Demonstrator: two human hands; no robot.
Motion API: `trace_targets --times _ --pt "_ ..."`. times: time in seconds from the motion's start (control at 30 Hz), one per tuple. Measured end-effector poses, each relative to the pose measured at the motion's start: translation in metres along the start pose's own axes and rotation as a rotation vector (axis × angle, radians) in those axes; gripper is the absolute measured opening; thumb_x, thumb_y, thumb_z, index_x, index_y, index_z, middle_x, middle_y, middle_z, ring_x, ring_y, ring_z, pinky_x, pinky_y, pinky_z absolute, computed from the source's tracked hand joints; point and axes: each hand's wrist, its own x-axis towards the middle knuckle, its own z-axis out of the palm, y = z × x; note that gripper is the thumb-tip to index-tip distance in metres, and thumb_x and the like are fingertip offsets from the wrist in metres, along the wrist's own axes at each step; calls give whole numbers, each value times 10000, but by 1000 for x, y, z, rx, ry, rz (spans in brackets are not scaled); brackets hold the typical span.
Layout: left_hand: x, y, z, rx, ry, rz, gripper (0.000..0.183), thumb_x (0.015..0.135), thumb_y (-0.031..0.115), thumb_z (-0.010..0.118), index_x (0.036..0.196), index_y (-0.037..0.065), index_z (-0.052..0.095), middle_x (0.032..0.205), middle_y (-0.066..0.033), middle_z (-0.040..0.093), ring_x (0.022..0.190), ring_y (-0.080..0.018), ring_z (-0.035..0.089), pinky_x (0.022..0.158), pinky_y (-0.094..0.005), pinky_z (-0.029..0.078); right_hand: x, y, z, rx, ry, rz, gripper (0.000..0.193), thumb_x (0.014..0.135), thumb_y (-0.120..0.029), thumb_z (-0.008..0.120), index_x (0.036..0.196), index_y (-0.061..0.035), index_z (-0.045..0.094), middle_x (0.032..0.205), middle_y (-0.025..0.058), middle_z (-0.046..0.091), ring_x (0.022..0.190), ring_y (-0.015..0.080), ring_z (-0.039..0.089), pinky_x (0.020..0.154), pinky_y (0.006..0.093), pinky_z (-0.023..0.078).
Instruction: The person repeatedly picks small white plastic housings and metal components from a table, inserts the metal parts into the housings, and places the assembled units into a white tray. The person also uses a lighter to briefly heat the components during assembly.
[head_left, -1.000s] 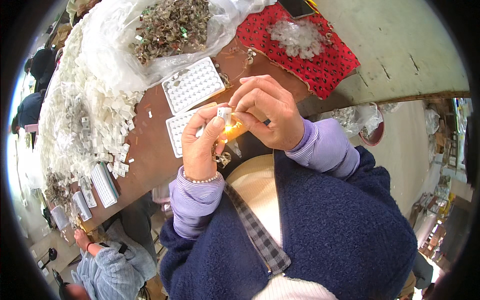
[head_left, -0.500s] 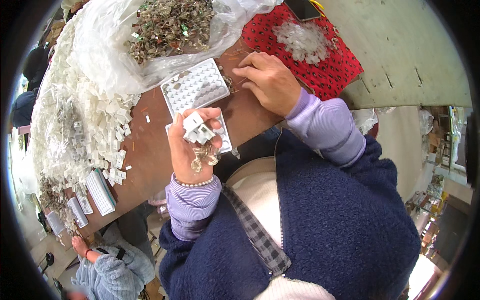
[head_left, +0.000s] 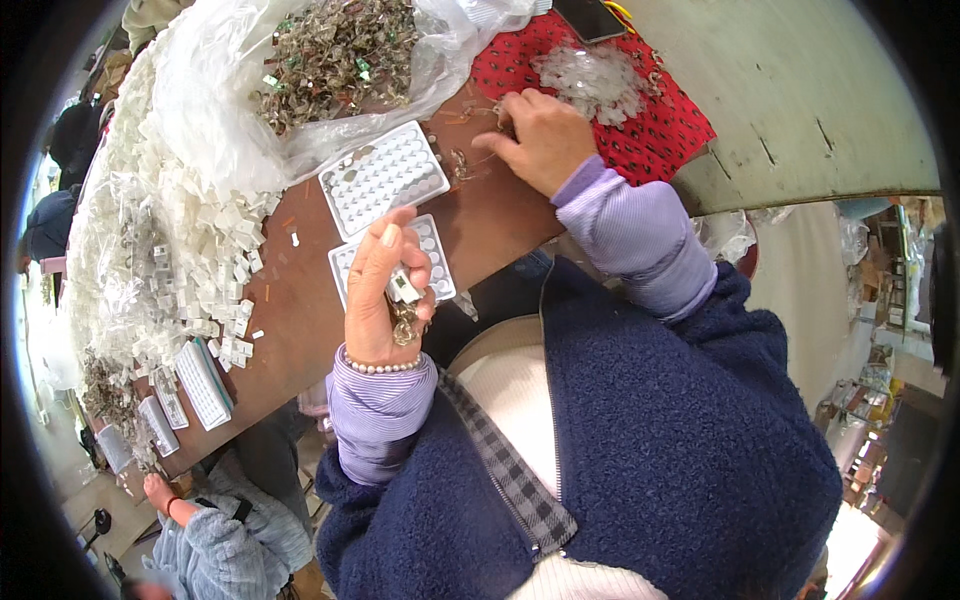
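Observation:
My left hand [head_left: 372, 290] is closed around a small white plastic housing [head_left: 404, 287], with a clump of thin brownish curled pieces [head_left: 404, 325] hanging below it in the palm. The hand is above the lower of two white trays [head_left: 436, 262]. Over the table by the red patterned cloth [head_left: 690, 130], my right hand [head_left: 548, 140] has its fingers curled down and its thumb pointing left. Whatever is under its fingertips is hidden. Left of it lie a few small curled bits [head_left: 459, 165]. The upper white tray [head_left: 375, 180] has rows of small marks and round hollows.
A clear plastic bag [head_left: 215, 110] surrounds a heap of brownish bits [head_left: 340, 55] at the back. Many white housings [head_left: 215, 230] are piled at left. Clear pieces [head_left: 590, 80] and a phone [head_left: 590, 18] rest on the cloth. Another person's hand [head_left: 158, 492] is at lower left.
My left hand has turned and its fingers have closed further over the white pieces, fewer of which show. The right hand has shifted slightly up, with its fingers curled in more.

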Motion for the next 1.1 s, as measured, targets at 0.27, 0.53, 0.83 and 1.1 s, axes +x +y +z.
trace_targets --times 0.27,0.53,0.83,1.1 --pt "5 3 25 406 111 109 357 1025 137 717 1363 26 699 1138 -58 747 765 -65 642 561 -201 524 -15 -15 -24 701 98 -159 296 877 2 753 1149 -38 646 974 107 728 913 263 764 769 369 603" --pt "-7 -4 22 724 117 322 120 986 98 790 1094 50 775 1008 -16 776 741 -23 617 558 -170 451 -31 -71 -45 642 179 -576 401 815 -28 760 1175 -52 583 1232 148 609 997 340 728 800 409 638" --pt "-19 3 9 782 245 638 229 1012 62 748 1230 22 688 959 -49 760 784 -73 633 657 -215 513 -48 -83 -46 1360 -302 42 172 901 122 743 1007 14 662 918 35 642 845 102 651 774 244 540" --pt "-15 -6 10 889 305 736 241 968 -4 781 1202 5 728 982 -44 732 894 -95 660 794 -247 546 -42 -87 -46 766 44 -388 119 850 -56 779 948 -47 710 873 80 665 790 308 680 705 406 531"
